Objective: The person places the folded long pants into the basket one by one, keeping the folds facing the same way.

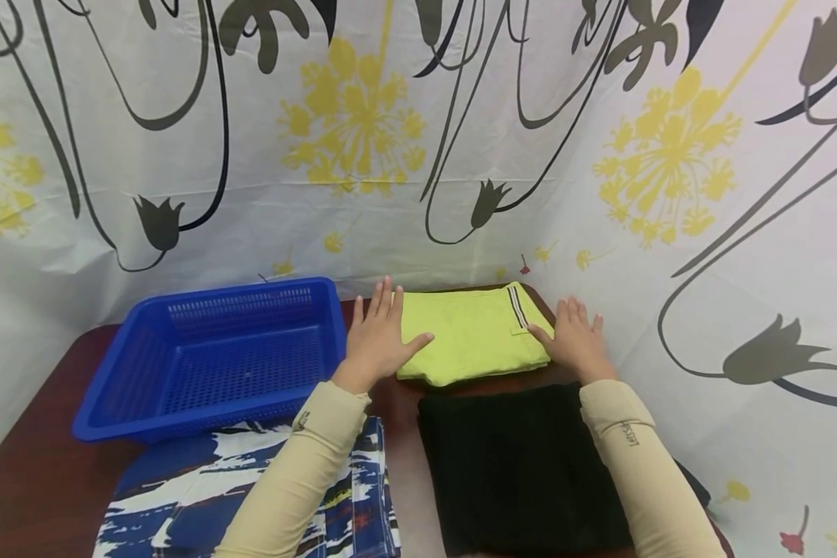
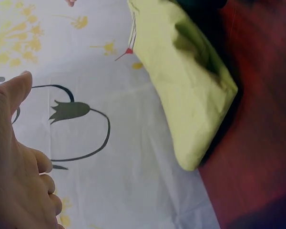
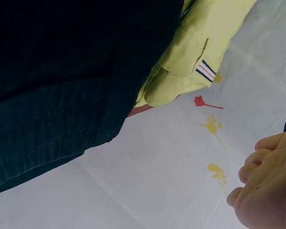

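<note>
Hands flat and open: left hand (image 1: 379, 335) and right hand (image 1: 576, 339) press the left and right edges of the folded yellow-green garment (image 1: 470, 333), far-centre on the worktop (image 1: 38, 434). Uneven pressure could likely skew the fold against the blue basket (image 1: 212, 358).

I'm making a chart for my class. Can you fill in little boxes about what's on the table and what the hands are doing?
Left hand: flat, fingers straight, on the left edge of the yellow cloth
Right hand: flat, at the cloth's right edge
Yellow cloth: folded, striped trim on one side
Basket: blue, left of the cloth, nothing in it
Black cloth: folded, in front of the yellow one
Blue cloth: patterned, in front of the basket
Table: dark red-brown
</note>
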Motion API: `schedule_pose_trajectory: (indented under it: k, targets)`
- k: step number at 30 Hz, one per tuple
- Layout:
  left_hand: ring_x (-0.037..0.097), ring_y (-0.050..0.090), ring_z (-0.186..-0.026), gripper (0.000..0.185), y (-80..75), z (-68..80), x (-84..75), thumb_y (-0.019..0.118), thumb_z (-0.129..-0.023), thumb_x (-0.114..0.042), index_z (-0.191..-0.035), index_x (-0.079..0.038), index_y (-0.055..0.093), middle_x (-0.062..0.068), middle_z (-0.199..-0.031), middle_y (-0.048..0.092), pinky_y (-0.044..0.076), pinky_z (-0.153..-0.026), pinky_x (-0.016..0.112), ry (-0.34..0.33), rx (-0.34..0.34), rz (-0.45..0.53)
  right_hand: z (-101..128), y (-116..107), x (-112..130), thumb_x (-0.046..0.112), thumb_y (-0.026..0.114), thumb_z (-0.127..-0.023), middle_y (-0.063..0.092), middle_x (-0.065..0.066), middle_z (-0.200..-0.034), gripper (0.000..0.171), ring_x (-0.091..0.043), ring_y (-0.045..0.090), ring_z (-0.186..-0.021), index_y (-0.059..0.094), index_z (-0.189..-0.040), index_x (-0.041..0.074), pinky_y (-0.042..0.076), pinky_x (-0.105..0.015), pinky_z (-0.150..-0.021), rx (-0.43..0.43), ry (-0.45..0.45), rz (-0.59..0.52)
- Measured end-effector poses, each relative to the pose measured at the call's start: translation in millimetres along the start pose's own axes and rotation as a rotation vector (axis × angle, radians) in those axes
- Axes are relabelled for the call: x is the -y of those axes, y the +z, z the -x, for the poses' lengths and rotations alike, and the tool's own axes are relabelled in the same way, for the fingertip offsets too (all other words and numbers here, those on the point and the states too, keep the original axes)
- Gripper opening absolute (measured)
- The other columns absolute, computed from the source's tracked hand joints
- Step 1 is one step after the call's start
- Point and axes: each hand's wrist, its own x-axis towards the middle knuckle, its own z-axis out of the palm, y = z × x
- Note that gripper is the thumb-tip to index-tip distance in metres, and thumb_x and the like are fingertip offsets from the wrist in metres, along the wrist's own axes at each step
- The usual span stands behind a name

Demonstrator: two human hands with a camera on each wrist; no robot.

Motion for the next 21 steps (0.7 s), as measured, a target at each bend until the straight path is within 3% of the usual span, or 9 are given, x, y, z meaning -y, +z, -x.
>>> schedule_pose_trajectory:
  k: [8, 14, 21]
  targets:
    - [0.024, -0.010, -0.151, 0.096, 17.7, -1.1, -3.7, 0.035, -0.090, -0.074, -0.156, -0.014, -0.001, 0.008, -0.162, -0.014, -0.008, -0.121, 0.048, -0.018, 0.004, 0.021, 2.4, 5.1, -7.2, 0.059, 0.035, -0.098, -0.001, -0.040, -0.153, 0.094, -0.054, 0.001, -0.143, 0.007, -0.148, -0.015, 0.001, -0.071, -0.111, 0.028, 0.038, 0.008]
    - [0.023, -0.005, -0.152, 0.094, 27.6, -3.2, -9.1, 0.036, -0.089, -0.074, -0.156, -0.018, 0.000, 0.006, -0.164, -0.006, -0.005, -0.121, 0.050, -0.002, 0.010, -0.015, 5.0, 10.2, -13.0, 0.057, 0.039, -0.098, -0.004, -0.041, -0.152, 0.096, -0.054, -0.002, -0.142, 0.002, -0.148, -0.016, 0.000, -0.070, -0.111, 0.081, 0.072, 0.006]
    - [0.023, -0.006, -0.151, 0.094, 39.0, -4.0, -12.2, 0.039, -0.088, -0.074, -0.156, -0.025, -0.005, 0.007, -0.163, -0.008, -0.006, -0.121, 0.052, 0.007, 0.021, -0.003, 8.5, 14.4, -18.9, 0.055, 0.043, -0.097, -0.010, -0.042, -0.151, 0.101, -0.057, -0.003, -0.140, -0.012, -0.147, -0.013, 0.000, -0.071, -0.110, 0.079, 0.098, -0.048]
